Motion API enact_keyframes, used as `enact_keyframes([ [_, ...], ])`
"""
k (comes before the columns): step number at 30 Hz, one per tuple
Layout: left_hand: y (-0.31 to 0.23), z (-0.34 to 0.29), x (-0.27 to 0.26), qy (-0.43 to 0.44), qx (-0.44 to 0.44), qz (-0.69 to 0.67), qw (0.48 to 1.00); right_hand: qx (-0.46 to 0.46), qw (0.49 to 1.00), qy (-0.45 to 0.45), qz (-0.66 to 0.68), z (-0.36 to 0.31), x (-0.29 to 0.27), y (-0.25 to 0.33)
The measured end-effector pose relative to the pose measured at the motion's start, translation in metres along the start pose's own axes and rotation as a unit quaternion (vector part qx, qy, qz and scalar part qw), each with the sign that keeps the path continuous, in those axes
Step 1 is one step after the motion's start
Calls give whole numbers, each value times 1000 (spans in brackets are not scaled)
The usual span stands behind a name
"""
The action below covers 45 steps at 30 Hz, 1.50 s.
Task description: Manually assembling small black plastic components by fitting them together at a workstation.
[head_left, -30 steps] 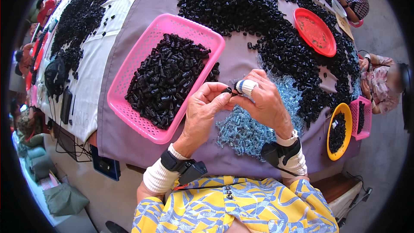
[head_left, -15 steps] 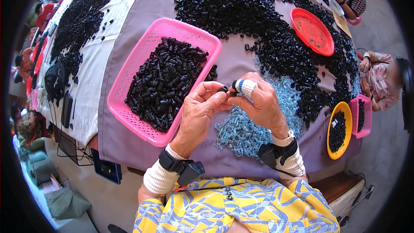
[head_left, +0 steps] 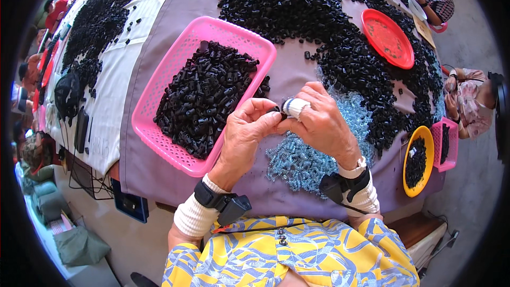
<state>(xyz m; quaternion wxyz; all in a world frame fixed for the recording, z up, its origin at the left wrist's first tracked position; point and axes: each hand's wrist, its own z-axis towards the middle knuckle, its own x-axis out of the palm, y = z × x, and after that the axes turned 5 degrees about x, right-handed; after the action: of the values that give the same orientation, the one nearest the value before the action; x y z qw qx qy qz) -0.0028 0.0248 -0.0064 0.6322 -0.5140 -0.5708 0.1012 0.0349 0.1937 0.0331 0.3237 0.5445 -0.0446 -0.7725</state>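
Note:
My left hand is closed, pinching a small black plastic cord-lock part between thumb and index finger. My right hand meets it fingertip to fingertip, its fingers also closed at the part; what exactly sits between them is hidden. A white wrap covers one right finger. Beneath and beside the right hand spreads a heap of small light-blue metal springs. Left of my hands stands a pink plastic basket partly filled with black cord locks.
Loose black parts lie heaped across the far table, with a red tray on them. At right are a yellow bowl and a small pink basket of black pieces. Other people work at right and far left.
My right hand has shifted slightly, its fingers closing in around the black part. The left hand keeps its pinch in nearly the same place.

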Motion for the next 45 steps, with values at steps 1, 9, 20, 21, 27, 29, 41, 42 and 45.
enact_keyframes([
  [1,-1,1,0,-9,-11,-25,1000,26,999,-26,15,-2,2,0],
  [9,-1,2,-3,7,-27,-89,996,38,996,-71,23,-7,6,2],
  [20,-5,2,-1,17,-21,-85,996,-13,999,-43,-31,-4,2,1],
  [21,-7,2,0,20,-24,-81,996,-13,999,-43,-31,-4,1,0],
  [27,-12,1,3,27,1,-27,999,7,996,-84,-10,2,-4,-5],
  [29,-13,0,5,24,7,-11,1000,7,996,-86,-20,3,-5,-5],
  [41,-13,2,9,18,20,63,998,-27,996,-57,-66,6,-4,-6],
  [42,-13,2,9,18,22,65,997,-28,996,-56,-66,6,-3,-6],
  [45,-13,3,6,21,22,72,997,-20,997,-38,-60,5,-3,-5],
])
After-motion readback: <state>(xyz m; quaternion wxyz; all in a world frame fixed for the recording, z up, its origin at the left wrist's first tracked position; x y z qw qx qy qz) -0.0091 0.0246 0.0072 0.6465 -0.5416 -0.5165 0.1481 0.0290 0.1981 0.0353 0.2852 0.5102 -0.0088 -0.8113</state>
